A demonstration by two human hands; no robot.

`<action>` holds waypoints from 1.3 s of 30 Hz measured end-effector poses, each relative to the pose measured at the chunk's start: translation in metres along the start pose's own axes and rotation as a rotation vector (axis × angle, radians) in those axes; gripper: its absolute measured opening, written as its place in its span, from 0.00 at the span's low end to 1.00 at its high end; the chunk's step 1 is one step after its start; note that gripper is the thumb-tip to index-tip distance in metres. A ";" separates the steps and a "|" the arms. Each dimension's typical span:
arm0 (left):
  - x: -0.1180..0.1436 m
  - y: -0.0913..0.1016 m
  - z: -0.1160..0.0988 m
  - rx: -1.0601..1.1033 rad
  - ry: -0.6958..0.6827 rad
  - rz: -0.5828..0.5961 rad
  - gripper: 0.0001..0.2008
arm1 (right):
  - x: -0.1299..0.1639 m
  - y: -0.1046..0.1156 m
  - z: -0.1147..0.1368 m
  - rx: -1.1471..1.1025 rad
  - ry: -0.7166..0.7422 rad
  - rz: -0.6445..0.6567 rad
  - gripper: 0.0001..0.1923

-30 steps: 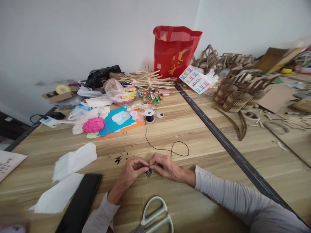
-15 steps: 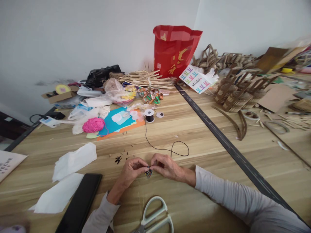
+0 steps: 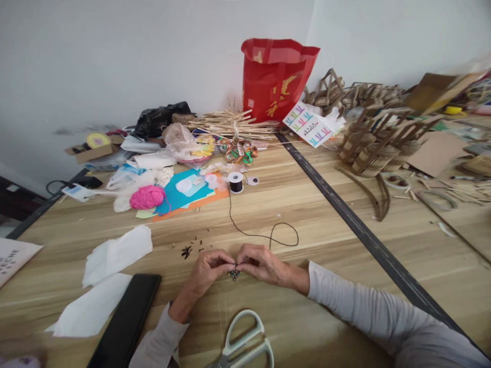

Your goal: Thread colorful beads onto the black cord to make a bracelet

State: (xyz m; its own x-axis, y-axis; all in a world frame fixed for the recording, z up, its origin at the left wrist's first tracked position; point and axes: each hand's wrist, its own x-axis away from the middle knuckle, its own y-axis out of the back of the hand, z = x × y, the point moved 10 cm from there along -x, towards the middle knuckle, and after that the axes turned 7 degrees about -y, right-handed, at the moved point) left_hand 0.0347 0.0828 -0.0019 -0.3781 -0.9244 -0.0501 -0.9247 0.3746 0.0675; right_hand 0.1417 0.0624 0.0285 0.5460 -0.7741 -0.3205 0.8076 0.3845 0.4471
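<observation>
The left hand [image 3: 207, 268] is curled with thumb and index finger brought together at the fingertips, pinching the top edge of a small cluster of beads [image 3: 234, 275]. The right hand [image 3: 263, 264] meets it from the other side, its thumb and forefinger likewise closed to a pinch at the same edge, so that the two sets of fingertips are almost touching. The beads, dark with spots of colour, hang just below and between the fingertips, nearer to the wearer than the pinch; whether their lower end touches the wooden surface [image 3: 330, 240] cannot be told. What exactly lies between the fingertips is too small to make out.

A black cord [image 3: 249, 234] runs from a spool [image 3: 235, 183] beyond the hands, curves into a loose loop and drops out of sight behind the right hand. Short black scraps [image 3: 186, 252] lie just beyond the left hand, some in a little heap and others scattered. Nearer the wearer, below the beads and well apart from them, lies a pair of scissors [image 3: 245, 340] with pale handles. A long black case [image 3: 125, 322] rests to the left of the left forearm, beside white paper [image 3: 117, 255].
</observation>
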 end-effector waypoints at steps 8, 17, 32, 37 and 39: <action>0.001 -0.001 0.002 0.018 0.025 0.006 0.07 | 0.000 0.000 0.003 -0.014 0.031 -0.018 0.13; 0.002 0.003 0.009 0.050 0.067 -0.036 0.08 | 0.000 0.002 0.003 -0.054 0.008 -0.029 0.11; 0.003 0.000 0.001 -0.076 0.035 0.017 0.07 | 0.002 0.006 0.017 0.062 0.114 -0.012 0.11; 0.002 -0.002 -0.001 -0.050 0.014 0.030 0.08 | -0.001 0.013 0.015 -0.014 0.036 -0.014 0.19; 0.002 -0.002 -0.003 -0.044 0.000 0.023 0.08 | -0.001 0.016 0.013 -0.054 -0.007 -0.021 0.20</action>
State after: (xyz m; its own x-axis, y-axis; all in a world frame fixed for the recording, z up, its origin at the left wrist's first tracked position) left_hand 0.0362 0.0802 0.0011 -0.3996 -0.9154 -0.0484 -0.9128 0.3925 0.1125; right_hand 0.1508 0.0631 0.0463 0.5277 -0.7857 -0.3229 0.8295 0.3947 0.3950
